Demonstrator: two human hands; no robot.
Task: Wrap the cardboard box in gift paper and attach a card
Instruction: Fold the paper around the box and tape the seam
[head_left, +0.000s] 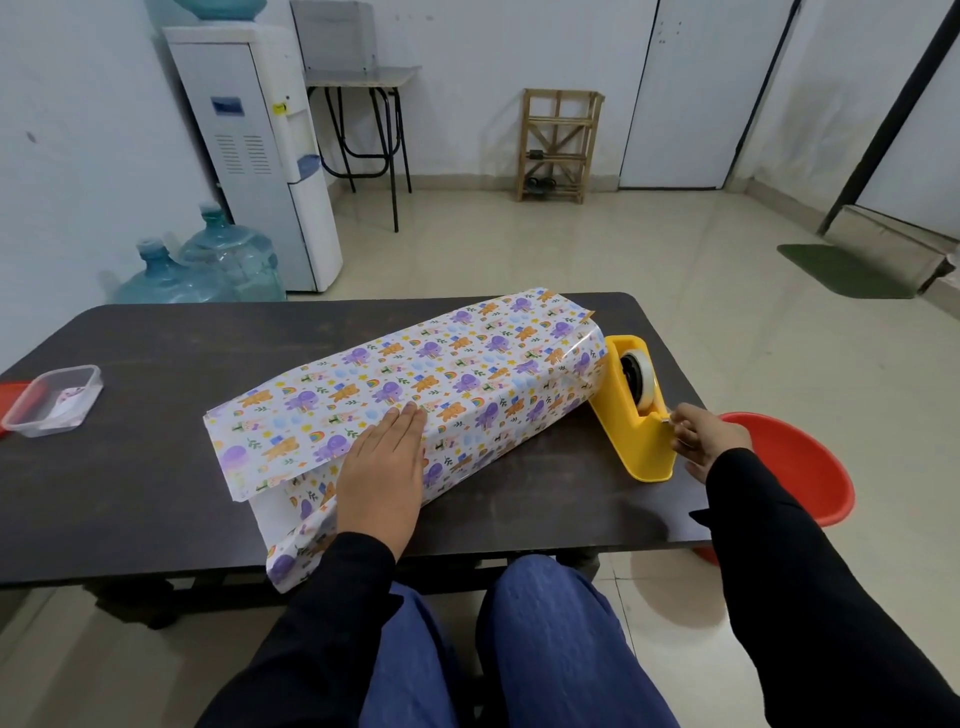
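Pressing flat on the wrapped cardboard box, the left hand has its fingers straight and close together, pinning the overlapping gift paper along the box's near side. The box lies slantwise on the dark table. At its near-left end the paper stands open, with a loose flap hanging over the table edge. Touching the box's far-right end is the yellow tape dispenser, and the right hand reaches to its cutter, thumb and forefinger nipped together on the tape end, though the strip itself is too thin to make out. Well to the left of the box sits a clear plastic container with something pale inside, possibly the card. A red basin stands on the floor to the right of the box. The likely trouble is the one-handed pull: the dispenser has nothing bracing it, so it may skid or tip instead of releasing tape. If the left palm eases while attention goes right, the seam could spring apart and slacken. A long strip could also curl and stick to itself before it reaches the paper.
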